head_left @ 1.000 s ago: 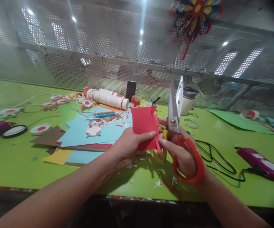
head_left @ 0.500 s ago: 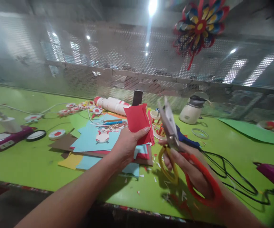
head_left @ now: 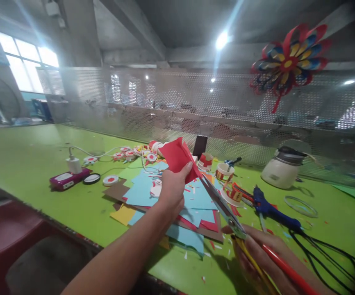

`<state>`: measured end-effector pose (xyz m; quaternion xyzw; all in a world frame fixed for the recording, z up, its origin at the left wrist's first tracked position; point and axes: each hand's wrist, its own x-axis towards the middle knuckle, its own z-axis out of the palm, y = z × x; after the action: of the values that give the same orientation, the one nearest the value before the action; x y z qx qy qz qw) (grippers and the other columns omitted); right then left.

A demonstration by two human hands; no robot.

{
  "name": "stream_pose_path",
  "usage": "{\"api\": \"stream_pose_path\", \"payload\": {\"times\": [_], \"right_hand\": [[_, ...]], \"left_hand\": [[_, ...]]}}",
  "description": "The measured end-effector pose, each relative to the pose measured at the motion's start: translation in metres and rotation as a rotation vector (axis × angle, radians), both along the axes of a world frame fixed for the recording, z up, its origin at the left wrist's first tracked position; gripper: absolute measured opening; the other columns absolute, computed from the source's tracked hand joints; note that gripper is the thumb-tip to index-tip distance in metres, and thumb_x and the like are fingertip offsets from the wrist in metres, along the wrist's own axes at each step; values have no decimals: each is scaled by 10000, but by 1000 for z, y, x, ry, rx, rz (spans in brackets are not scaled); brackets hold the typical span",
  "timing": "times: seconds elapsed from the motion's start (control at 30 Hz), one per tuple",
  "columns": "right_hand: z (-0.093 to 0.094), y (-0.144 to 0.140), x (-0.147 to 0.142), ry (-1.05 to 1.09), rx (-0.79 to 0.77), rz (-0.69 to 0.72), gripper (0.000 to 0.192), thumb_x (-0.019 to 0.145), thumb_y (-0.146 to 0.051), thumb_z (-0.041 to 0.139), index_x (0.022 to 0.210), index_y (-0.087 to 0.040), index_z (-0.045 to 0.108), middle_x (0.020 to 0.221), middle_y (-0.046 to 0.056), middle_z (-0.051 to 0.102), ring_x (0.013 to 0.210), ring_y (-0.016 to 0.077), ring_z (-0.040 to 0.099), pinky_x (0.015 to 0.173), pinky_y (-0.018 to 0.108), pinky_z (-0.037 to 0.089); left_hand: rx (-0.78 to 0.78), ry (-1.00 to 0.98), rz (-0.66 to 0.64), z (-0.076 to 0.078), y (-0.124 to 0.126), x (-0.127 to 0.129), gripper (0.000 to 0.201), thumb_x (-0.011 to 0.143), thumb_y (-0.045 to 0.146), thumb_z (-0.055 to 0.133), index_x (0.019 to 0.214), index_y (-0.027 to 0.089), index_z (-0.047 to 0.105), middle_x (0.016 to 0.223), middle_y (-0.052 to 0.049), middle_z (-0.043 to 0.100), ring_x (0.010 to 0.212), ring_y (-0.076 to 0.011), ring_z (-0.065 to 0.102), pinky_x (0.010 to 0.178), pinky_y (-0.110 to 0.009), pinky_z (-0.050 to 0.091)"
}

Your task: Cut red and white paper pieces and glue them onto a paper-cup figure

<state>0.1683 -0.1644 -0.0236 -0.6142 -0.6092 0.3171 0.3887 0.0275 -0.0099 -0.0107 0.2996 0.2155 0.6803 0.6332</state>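
Observation:
Red paper (head_left: 175, 155), in what looks like more than one layer, is pinched in my left hand (head_left: 174, 186) above the pile of coloured sheets. My right hand (head_left: 257, 250) grips a pair of scissors (head_left: 217, 199) with one yellow and one red handle. Their blade tips reach the lower right edge of the red paper; whether they touch it I cannot tell. Light blue paper (head_left: 143, 193) lies under my left hand, with brown, yellow and red sheets beneath it. A blue glue gun (head_left: 272, 211) rests to the right, beyond my right hand.
Small cups (head_left: 224, 171) and a black upright panel (head_left: 200, 146) stand behind the paper. A white kettle (head_left: 280, 168) is at the back right. At left lie a purple power strip (head_left: 69, 179) and a tape roll (head_left: 110, 180). A red stool (head_left: 14, 233) stands beside the table.
The view has swung left and up. The scissors have come from raised and apart to the edge of the red paper, and their blades now look closer together. The red paper is tilted differently.

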Motion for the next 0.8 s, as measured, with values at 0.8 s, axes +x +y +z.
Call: {"api": "stream_pose_path", "payload": {"times": [0.8], "right_hand": [[-5, 5, 3, -82, 19, -16, 485, 827, -611, 392, 817, -189, 631, 549, -8, 437, 494, 124, 410, 441, 232, 336]], "left_hand": [[106, 264, 35, -11, -3, 4, 279, 600, 294, 755, 791, 104, 678, 785, -81, 704, 645, -162, 636, 669, -296, 513]]}}
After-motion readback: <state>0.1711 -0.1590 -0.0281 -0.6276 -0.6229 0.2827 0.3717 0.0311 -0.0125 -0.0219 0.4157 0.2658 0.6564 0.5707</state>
